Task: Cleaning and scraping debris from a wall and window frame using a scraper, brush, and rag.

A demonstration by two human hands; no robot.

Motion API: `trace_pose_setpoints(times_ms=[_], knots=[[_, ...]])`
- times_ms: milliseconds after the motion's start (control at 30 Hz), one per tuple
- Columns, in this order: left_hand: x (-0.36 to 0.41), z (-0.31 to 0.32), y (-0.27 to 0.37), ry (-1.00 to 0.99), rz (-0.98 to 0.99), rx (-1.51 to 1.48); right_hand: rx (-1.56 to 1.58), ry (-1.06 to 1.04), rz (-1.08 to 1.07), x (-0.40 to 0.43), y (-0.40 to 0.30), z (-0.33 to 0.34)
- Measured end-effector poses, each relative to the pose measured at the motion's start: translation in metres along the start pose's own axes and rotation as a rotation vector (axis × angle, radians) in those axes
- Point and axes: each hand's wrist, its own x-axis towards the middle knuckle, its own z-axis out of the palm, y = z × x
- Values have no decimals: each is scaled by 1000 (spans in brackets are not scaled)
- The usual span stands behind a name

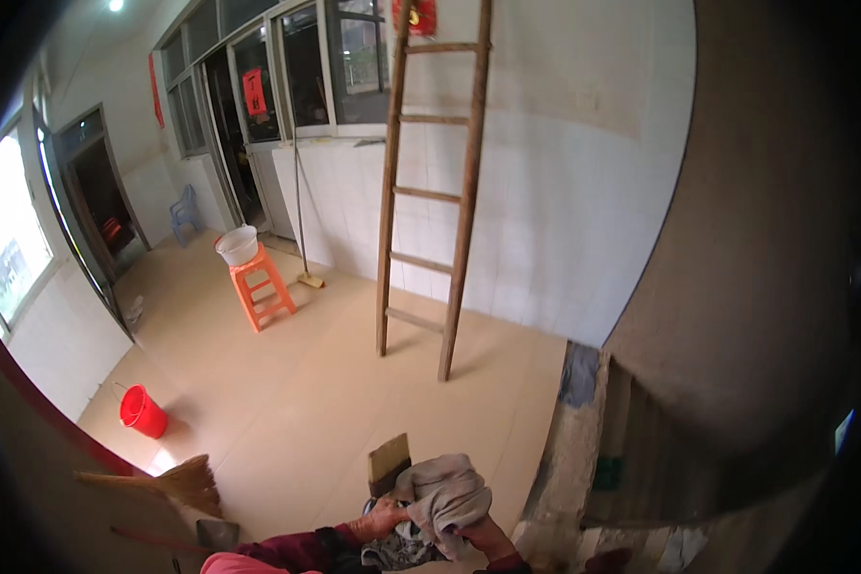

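Note:
Low in the picture, my left hand (382,518) is closed on the lower part of a flat wide brush (389,463) with pale bristles pointing up. A crumpled grey-beige cloth (448,495) lies against the brush's right side. My right hand (479,534) grips this cloth from below, its fingers mostly hidden by the folds. Beneath both hands is a patterned dark and light cloth or garment (402,551), partly covered. The handle of the brush is hidden.
A wooden ladder (455,287) leans on the wall. An orange stool (262,287) bears a white basin (237,246); a broom (305,276) stands behind. A red bucket (143,412), straw broom (194,482) and dustpan (217,534) are at left. The tiled floor's edge (552,430) runs along the right.

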Motion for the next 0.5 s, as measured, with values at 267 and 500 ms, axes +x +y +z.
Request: trace_pose_setpoints(times_ms=[267,500], knots=[[21,-143,-109,100,-109,-72,-497,51,10,169,-14,94],[59,-259,-212,208,-95,3,-799,55,-198,332,-51,177]])
